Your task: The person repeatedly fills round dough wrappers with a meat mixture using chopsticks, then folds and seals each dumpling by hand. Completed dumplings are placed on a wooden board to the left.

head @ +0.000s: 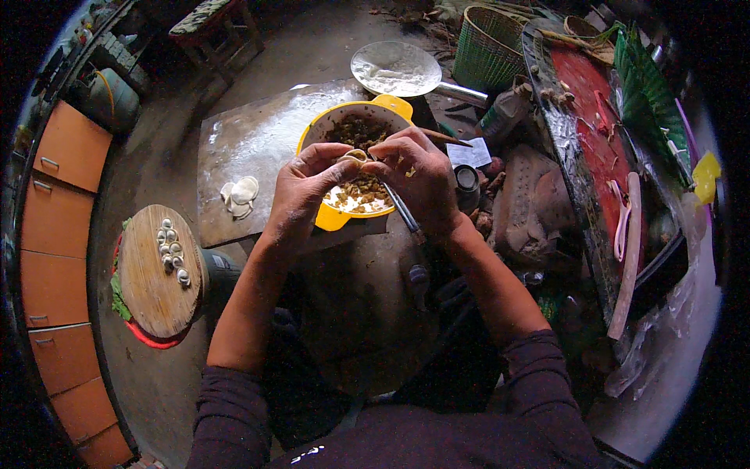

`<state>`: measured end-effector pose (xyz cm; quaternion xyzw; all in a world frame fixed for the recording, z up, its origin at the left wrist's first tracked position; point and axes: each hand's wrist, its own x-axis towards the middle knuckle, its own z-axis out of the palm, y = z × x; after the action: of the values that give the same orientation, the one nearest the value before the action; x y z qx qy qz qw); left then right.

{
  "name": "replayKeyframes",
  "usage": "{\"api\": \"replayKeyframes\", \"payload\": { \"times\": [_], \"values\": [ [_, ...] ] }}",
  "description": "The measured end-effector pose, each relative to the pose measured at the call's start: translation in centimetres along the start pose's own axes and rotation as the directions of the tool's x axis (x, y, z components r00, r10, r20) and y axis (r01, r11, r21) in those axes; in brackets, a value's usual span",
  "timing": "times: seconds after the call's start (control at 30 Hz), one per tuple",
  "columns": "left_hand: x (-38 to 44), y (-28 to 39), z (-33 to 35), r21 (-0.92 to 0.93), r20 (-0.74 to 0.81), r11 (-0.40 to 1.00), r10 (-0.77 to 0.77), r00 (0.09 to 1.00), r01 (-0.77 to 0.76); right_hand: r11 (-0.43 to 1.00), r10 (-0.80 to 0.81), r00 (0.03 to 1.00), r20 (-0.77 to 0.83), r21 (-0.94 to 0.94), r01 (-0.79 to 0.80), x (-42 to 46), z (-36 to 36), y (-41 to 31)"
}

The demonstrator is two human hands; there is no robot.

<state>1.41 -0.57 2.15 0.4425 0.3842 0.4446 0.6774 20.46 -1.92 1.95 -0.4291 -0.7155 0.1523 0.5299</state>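
A small folded dumpling [353, 157] is pinched between the thumb and fingers of my left hand [304, 184]. My right hand [417, 173] has its thumb and forefinger at the dumpling's right edge, with bits of filling stuck to the fingers. Below both hands stands a yellow two-handled bowl [332, 220] of dark minced filling [357, 130], partly hidden by them. A metal utensil handle [401, 205] slants out of the bowl beneath my right hand. Several round dough wrappers [240, 196] lie overlapped on the floured board [225, 158], left of the bowl.
Several shaped dumplings [170, 246] sit on a round wooden board [143, 269] at left. Behind the bowl is a plate of flour [395, 67]. A pointed wooden stick [445, 138], a green woven basket [489, 47] and a cluttered red-topped table [597, 135] are at right. Orange cabinets [55, 223] line the left.
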Motion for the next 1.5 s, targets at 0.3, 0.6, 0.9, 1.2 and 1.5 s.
{"api": "replayKeyframes", "payload": {
  "times": [0.3,0.6,0.9,1.2,1.5],
  "values": [
    [0.04,-0.32,0.24,0.031,-0.008,1.000,0.004,1.000,-0.004,0.997,-0.081,0.996,0.038,-0.014,0.081,0.01,-0.13,-0.02],
    [0.25,-0.21,-0.11,0.039,-0.010,0.999,0.020,1.000,-0.019,0.998,-0.058,0.998,0.024,-0.025,0.059,0.07,-0.25,0.42],
    [0.08,-0.15,0.18,0.033,-0.015,0.999,-0.019,1.000,0.020,0.996,-0.045,0.997,0.067,-0.072,0.050,-0.08,-0.13,0.35],
    [0.13,-0.44,-0.11,0.115,0.013,0.992,0.046,0.999,-0.047,0.993,-0.057,0.994,0.095,-0.097,0.066,0.10,-0.11,0.34],
    [0.04,0.08,-0.19,0.094,0.000,0.995,0.024,1.000,-0.023,0.995,-0.085,0.996,0.024,-0.043,0.086,0.19,0.05,0.46]
  ]
}}
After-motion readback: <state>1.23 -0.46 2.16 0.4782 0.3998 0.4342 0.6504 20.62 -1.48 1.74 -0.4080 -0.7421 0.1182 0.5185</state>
